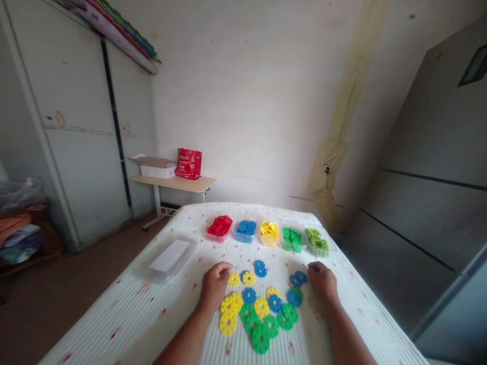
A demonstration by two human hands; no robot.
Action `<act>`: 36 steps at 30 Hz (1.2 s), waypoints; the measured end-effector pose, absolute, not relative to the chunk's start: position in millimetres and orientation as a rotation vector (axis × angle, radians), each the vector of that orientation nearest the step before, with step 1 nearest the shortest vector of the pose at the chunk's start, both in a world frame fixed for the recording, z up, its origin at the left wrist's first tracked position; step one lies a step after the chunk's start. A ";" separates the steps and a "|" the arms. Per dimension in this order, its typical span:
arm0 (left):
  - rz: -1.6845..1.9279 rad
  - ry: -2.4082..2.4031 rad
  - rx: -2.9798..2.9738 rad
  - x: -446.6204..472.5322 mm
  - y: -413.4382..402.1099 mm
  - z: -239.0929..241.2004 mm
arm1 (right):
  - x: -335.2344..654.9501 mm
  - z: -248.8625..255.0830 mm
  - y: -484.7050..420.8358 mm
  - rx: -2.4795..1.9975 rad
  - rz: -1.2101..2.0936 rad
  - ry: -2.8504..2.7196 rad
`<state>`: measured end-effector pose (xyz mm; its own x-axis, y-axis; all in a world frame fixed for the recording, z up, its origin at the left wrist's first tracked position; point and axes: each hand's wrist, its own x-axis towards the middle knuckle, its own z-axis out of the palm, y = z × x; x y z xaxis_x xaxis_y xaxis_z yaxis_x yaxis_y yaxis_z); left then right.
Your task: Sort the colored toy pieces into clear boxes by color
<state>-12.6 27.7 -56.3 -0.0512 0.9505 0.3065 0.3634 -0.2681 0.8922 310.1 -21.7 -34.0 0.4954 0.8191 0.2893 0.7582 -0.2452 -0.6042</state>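
Note:
Loosely curled, my left hand (217,282) rests on the table at the left of the loose notched plastic discs. Its fingertips are beside a yellow disc (234,279), and I cannot tell if they touch it. My right hand (322,280) is also curled, just right of a pair of blue discs (299,278). Nothing shows in either hand. Between them lie more yellow discs (228,323), blue discs (249,295) and green discs (261,338), many overlapping. One blue pair (260,268) lies farther back.
Along the far side stand clear tubs of red pieces (219,226), blue pieces (246,228), yellow pieces (269,229), green pieces (292,237) and light green pieces (316,240). A translucent lid (186,247) lies left on the striped tablecloth (152,314). Behind, a side table (194,185) bears a red bag (189,163).

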 end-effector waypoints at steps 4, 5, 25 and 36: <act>1.326 1.401 1.655 -12.3 26.7 -56.0 | 311.6 -33.7 -21.1 -2.053 0.119 -1.332; 1.327 1.403 1.655 -12.1 26.3 -55.4 | 311.9 -33.5 -20.8 -2.057 0.124 -1.345; 1.288 1.452 1.788 -13.8 26.7 -54.2 | 311.7 -29.4 -19.3 -2.094 0.195 -1.458; 0.628 1.388 2.548 52.1 21.0 -8.5 | 315.9 -31.4 -20.9 -2.092 0.203 -1.399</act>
<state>52.1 21.0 -8.5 0.4773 0.8330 0.2798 0.7604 -0.5511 0.3436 315.9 -20.9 -31.4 0.4308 0.8801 0.1996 0.7870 -0.2581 -0.5603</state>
